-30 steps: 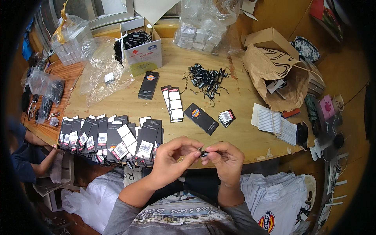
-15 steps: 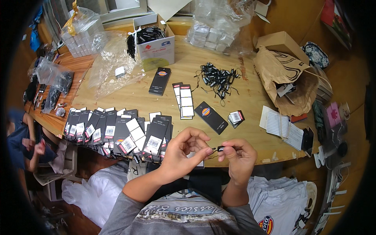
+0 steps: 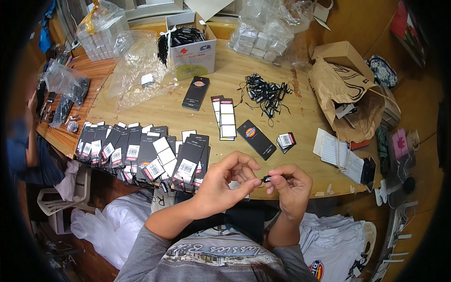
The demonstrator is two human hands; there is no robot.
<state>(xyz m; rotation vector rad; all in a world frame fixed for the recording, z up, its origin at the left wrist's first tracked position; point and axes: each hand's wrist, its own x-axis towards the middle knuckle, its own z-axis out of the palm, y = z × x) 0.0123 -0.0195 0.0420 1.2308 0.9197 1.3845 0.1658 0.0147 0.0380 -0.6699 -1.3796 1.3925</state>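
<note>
Close to the table's near edge, my left hand [image 3: 230,181] and my right hand [image 3: 291,188] meet over a small black hang-tag string [image 3: 266,179] with a plastic seal. My right thumb and forefinger pinch the seal. The left thumb and fingertips close on its other end, though the thin cord is hard to make out. Left of my hands lie overlapping black hang tags [image 3: 192,155] with white barcode stickers. Beyond my hands are a single black hang tag [image 3: 256,139], a small stack of barcode stickers [image 3: 285,141] and a tangled pile of black tag strings [image 3: 266,94].
White sticker strips [image 3: 227,120] and a black tag stack [image 3: 195,94] lie mid-table. Behind stand a carton [image 3: 195,61] of black strings and bagged white boxes [image 3: 260,42]. A paper bag [image 3: 347,89] leans at right. Another person [image 3: 35,155] is at far left.
My hands have drawn slightly closer together around the tag string, so less of it shows between them. The view has shifted a little. The person at far left has moved.
</note>
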